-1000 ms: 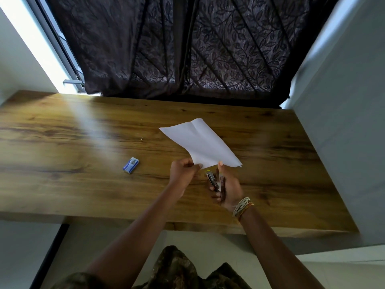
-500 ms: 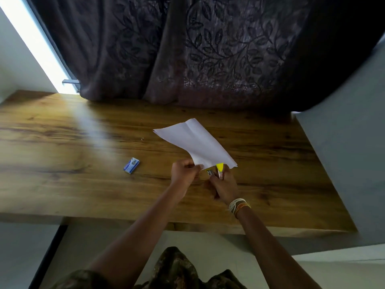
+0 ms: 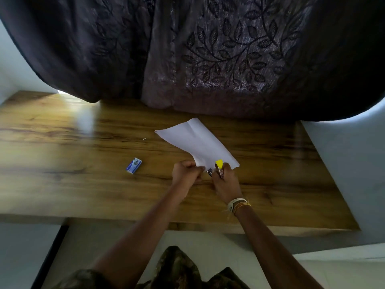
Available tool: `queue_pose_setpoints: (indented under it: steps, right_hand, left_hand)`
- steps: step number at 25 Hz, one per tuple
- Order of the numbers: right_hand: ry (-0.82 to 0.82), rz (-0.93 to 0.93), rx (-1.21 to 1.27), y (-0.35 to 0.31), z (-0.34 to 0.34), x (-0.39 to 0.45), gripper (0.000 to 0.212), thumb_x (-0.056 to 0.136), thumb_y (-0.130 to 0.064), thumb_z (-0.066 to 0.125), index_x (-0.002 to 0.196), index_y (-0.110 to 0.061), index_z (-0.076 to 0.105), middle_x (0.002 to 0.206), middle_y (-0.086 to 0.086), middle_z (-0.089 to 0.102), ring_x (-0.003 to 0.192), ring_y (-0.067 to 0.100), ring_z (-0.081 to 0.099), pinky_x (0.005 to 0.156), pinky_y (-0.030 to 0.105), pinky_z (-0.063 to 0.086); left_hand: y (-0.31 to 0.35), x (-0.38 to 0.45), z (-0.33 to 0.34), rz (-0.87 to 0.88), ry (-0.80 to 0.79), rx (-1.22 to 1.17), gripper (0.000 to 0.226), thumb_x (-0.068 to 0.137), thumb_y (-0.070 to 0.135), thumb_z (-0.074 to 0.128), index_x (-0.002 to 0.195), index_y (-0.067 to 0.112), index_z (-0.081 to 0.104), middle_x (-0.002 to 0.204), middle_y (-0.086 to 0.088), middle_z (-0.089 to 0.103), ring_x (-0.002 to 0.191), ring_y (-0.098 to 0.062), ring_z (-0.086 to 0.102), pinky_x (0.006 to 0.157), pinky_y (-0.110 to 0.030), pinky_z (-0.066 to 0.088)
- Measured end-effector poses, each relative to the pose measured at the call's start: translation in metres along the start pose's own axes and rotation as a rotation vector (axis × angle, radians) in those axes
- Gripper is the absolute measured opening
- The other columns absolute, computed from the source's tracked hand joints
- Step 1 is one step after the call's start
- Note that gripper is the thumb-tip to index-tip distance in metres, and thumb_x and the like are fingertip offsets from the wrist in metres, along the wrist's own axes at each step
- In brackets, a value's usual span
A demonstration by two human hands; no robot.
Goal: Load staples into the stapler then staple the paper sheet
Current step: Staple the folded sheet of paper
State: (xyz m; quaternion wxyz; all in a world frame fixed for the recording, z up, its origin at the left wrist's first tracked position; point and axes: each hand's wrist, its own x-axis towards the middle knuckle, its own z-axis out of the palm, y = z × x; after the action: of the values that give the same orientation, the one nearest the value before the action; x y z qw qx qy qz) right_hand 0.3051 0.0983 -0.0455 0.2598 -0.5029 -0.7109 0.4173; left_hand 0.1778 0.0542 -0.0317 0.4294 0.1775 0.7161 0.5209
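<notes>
Well to the left of the fingers, a small blue staple box (image 3: 134, 165) is seen lying on the wooden table (image 3: 62, 184), apart from everything else. A tiny glinting speck, possibly a loose staple (image 3: 144, 139), is seen further back on the table; it is too small to be identified with certainty.

The near corner of the white paper sheet (image 3: 198, 140) is pinched by the curled fingers of the left hand (image 3: 186, 174), the rest of the sheet being spread away from the fingers over the table. Just to the right, the stapler (image 3: 218, 166) is gripped by the right hand (image 3: 226, 182), the fingers being wrapped round its body and its yellow end laid over the sheet's near edge. Whether the sheet is fully seated between the stapler's jaws cannot be told.

Several risks are judged from here. If the sheet is held too loosely, it may be pulled out of the stapler as it is squeezed, so that nothing is fastened. If the stapler is pressed too near the edge, the paper may be torn or only clipped. A half-hearted squeeze may leave the staple bent or jammed.
</notes>
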Motion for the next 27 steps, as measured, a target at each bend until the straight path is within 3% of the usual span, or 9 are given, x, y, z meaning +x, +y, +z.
queue_pose_setpoints:
  steps: [5, 9, 11, 14, 17, 19, 21, 24, 27]
  right_hand:
    - [0.026, 0.049, 0.106, 0.001, 0.007, -0.001, 0.013, 0.09, -0.015, 0.054, 0.085, -0.009, 0.044, 0.062, -0.003, 0.048, 0.056, 0.016, 0.046, 0.056, 0.032, 0.04]
    - [0.048, 0.049, 0.197, -0.002, 0.012, -0.002, 0.024, 0.091, -0.018, 0.057, 0.074, -0.02, 0.039, 0.061, -0.006, 0.047, 0.051, 0.005, 0.043, 0.052, 0.027, 0.039]
    - [0.05, 0.073, 0.26, -0.005, 0.011, -0.004, 0.021, 0.092, -0.026, 0.057, 0.08, -0.015, 0.043, 0.068, 0.0, 0.053, 0.062, 0.012, 0.05, 0.057, 0.031, 0.042]
    - [-0.009, 0.31, 0.431, -0.011, 0.009, -0.001, 0.05, 0.092, -0.055, 0.046, 0.102, -0.006, 0.049, 0.086, 0.014, 0.056, 0.069, 0.025, 0.053, 0.053, 0.029, 0.042]
    - [-0.095, 0.495, 0.535, -0.019, 0.007, 0.001, 0.068, 0.092, -0.066, 0.029, 0.106, -0.004, 0.054, 0.079, 0.014, 0.055, 0.046, 0.014, 0.043, 0.034, 0.016, 0.029]
    - [-0.153, 0.583, 0.647, -0.022, 0.005, 0.001, 0.067, 0.091, -0.067, 0.029, 0.083, -0.008, 0.059, 0.058, 0.006, 0.053, 0.032, 0.01, 0.035, 0.033, 0.013, 0.023]
    - [-0.223, 0.71, 0.814, -0.022, 0.001, 0.001, 0.061, 0.088, -0.066, 0.037, 0.071, -0.011, 0.056, 0.051, 0.003, 0.049, 0.029, 0.01, 0.032, 0.033, 0.013, 0.021]
    - [-0.333, 0.82, 1.004, -0.015, -0.004, 0.0, 0.052, 0.084, -0.063, 0.047, 0.076, -0.012, 0.055, 0.052, 0.002, 0.045, 0.031, 0.009, 0.03, 0.034, 0.014, 0.019]
    - [-0.386, 0.799, 1.003, -0.009, -0.004, 0.0, 0.053, 0.081, -0.066, 0.053, 0.081, -0.013, 0.058, 0.055, 0.001, 0.046, 0.033, 0.008, 0.032, 0.033, 0.015, 0.024]
  left_hand:
    - [0.0, 0.004, -0.003, -0.081, -0.036, -0.049, 0.009, 0.076, 0.006, 0.078, 0.083, 0.007, 0.072, 0.077, -0.01, 0.07, 0.065, -0.018, 0.067, 0.066, -0.035, 0.061]
    - [-0.001, 0.002, -0.003, -0.157, -0.079, -0.1, 0.018, 0.076, 0.004, 0.078, 0.093, 0.001, 0.072, 0.087, -0.016, 0.072, 0.074, -0.022, 0.069, 0.076, -0.043, 0.061]
    - [0.0, 0.003, -0.005, -0.176, -0.093, -0.117, 0.022, 0.076, 0.002, 0.078, 0.096, -0.003, 0.07, 0.088, -0.017, 0.072, 0.073, -0.022, 0.069, 0.076, -0.042, 0.061]
    - [0.001, 0.006, -0.008, -0.196, -0.119, -0.189, 0.029, 0.076, -0.004, 0.076, 0.101, -0.012, 0.065, 0.087, -0.019, 0.069, 0.076, -0.027, 0.068, 0.078, -0.046, 0.06]
    - [0.002, 0.005, -0.009, -0.195, -0.136, -0.225, 0.029, 0.076, -0.006, 0.075, 0.101, -0.013, 0.064, 0.094, -0.025, 0.068, 0.087, -0.036, 0.067, 0.085, -0.051, 0.057]
    - [0.0, 0.004, -0.009, -0.181, -0.154, -0.227, 0.024, 0.077, -0.006, 0.074, 0.1, -0.008, 0.067, 0.095, -0.021, 0.071, 0.087, -0.033, 0.07, 0.079, -0.043, 0.06]
    - [-0.002, 0.002, -0.008, -0.16, -0.169, -0.237, 0.018, 0.078, -0.006, 0.073, 0.095, -0.001, 0.069, 0.088, -0.015, 0.073, 0.078, -0.026, 0.071, 0.069, -0.033, 0.062]
    - [-0.003, 0.0, -0.009, -0.157, -0.179, -0.244, 0.024, 0.077, -0.005, 0.074, 0.1, -0.001, 0.069, 0.088, -0.012, 0.073, 0.076, -0.023, 0.07, 0.063, -0.028, 0.061]
    - [-0.002, 0.002, -0.013, -0.189, -0.198, -0.233, 0.03, 0.075, -0.004, 0.076, 0.103, -0.002, 0.067, 0.089, -0.015, 0.075, 0.074, -0.023, 0.074, 0.067, -0.033, 0.062]
